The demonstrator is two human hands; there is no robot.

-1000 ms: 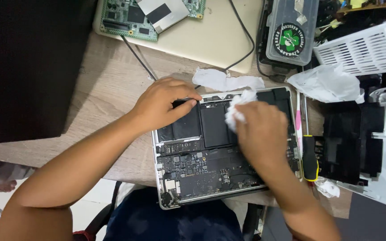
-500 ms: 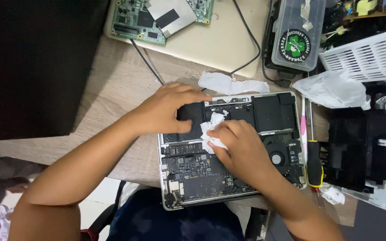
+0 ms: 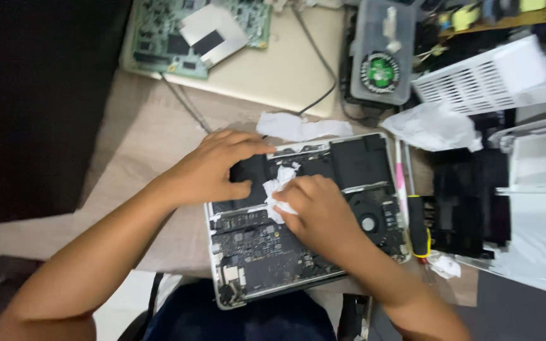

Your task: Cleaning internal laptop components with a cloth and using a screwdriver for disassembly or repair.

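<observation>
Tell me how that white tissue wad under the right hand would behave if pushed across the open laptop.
The white tissue wad looks crumpled and floppy, so it would probably bunch rather than slide stiffly. It seems very light. Pinched by the right hand, it may snag or tear on the open laptop parts.

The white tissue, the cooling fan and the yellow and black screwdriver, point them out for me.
white tissue (image 3: 277, 187): head view, upper crumpled part above the right hand's fingers.
cooling fan (image 3: 368, 223): head view, on its round hub.
yellow and black screwdriver (image 3: 417, 224): head view, middle of its handle.
</observation>
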